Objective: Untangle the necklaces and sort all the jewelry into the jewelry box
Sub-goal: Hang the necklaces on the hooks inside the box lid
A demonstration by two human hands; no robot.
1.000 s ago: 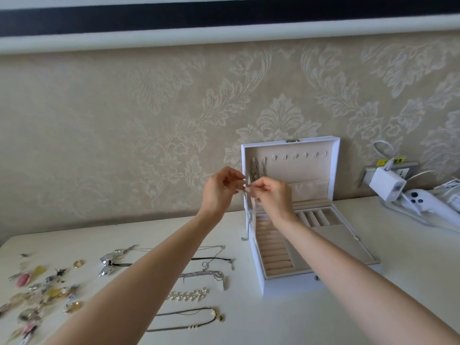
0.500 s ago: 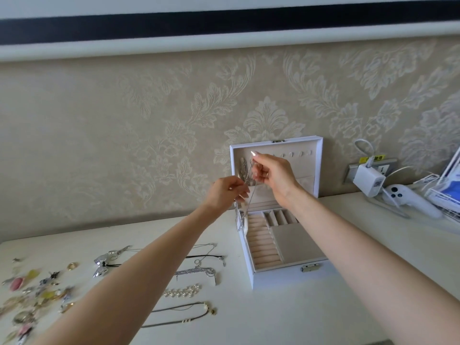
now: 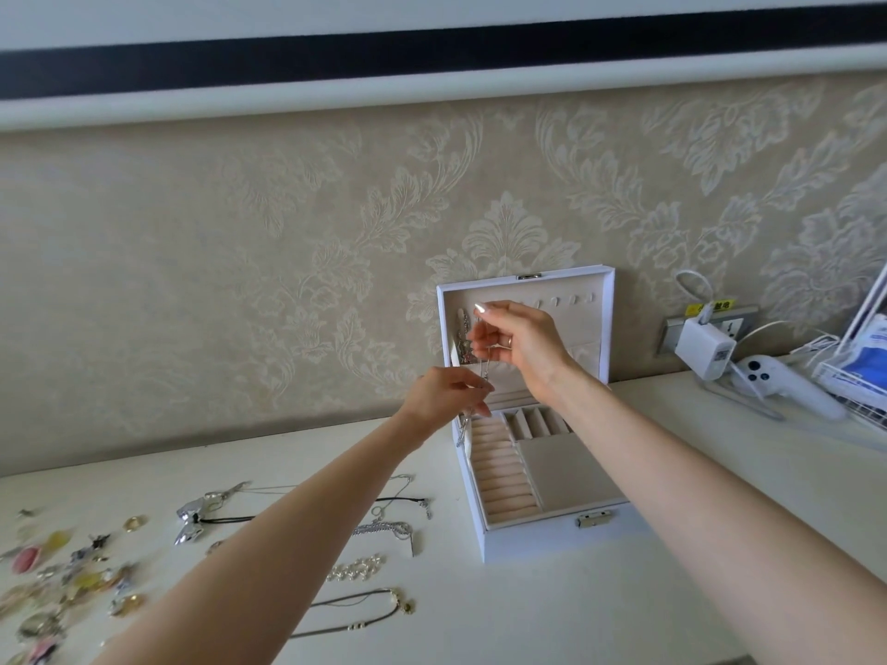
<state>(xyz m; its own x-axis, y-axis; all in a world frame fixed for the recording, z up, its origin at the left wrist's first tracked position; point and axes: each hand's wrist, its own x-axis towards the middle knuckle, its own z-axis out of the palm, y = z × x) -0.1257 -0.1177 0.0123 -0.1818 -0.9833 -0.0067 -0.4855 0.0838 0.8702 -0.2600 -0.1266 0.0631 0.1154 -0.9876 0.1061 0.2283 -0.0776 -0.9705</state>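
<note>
Silver and hair-fine, the necklace chain (image 3: 485, 366) runs between two pinches. The right hand (image 3: 521, 345) nips its upper end between thumb and forefinger. The left hand (image 3: 449, 393), below and to the left, pinches it lower down, and a loose tail dangles beneath the left fingers (image 3: 473, 400). Both hands are held before the raised lid of the white jewelry box (image 3: 528, 542). An already hung piece (image 3: 463, 331) lies just left of the right fingers, and the free lid hooks (image 3: 573, 298) lie to their right. Such a chain is probably near weightless, limp and slippery, quick to kink or re-knot. It is best held by a fingertip pinch close to the clasp, under light tension only, since thin links may snap if snagged.
</note>
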